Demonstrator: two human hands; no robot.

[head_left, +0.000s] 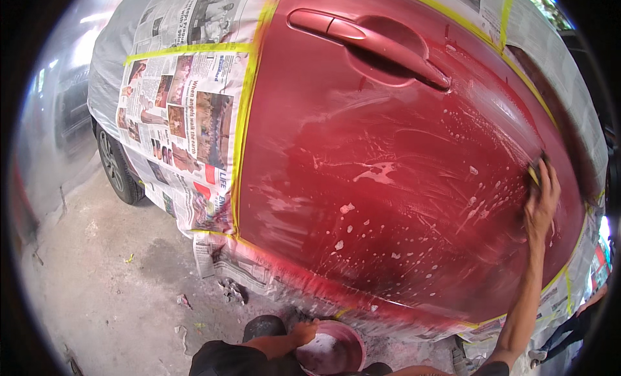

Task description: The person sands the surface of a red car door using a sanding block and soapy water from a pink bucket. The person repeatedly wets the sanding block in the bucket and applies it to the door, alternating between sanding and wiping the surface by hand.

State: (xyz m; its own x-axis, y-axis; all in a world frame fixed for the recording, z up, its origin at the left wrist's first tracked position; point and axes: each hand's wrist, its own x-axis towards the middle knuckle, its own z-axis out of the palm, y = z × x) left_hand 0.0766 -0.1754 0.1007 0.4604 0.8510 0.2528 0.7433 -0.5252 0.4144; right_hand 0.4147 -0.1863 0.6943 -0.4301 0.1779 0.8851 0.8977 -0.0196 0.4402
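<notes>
A red car door (388, 182) fills the middle of the view, wet and streaked with whitish suds and drops. My right hand (542, 198) reaches to the door's right side and presses a thin dark pad with a yellowish edge (534, 174) on the paint. The fingers hide most of that pad, so its exact kind does not show. Low in the view, my left hand (304, 333) is closed at the rim of a pinkish bucket (354, 342) and appears to grip it. Whitish, sudsy liquid (321, 345) lies inside the bucket.
Newspaper sheets (174, 124) and yellow masking tape (240, 143) border the door. A door handle (369, 43) juts out at the top. A wheel (116, 162) stands at left. Paper scraps (231, 290) litter the concrete floor (116, 266). Another person (569, 331) is at the lower right edge.
</notes>
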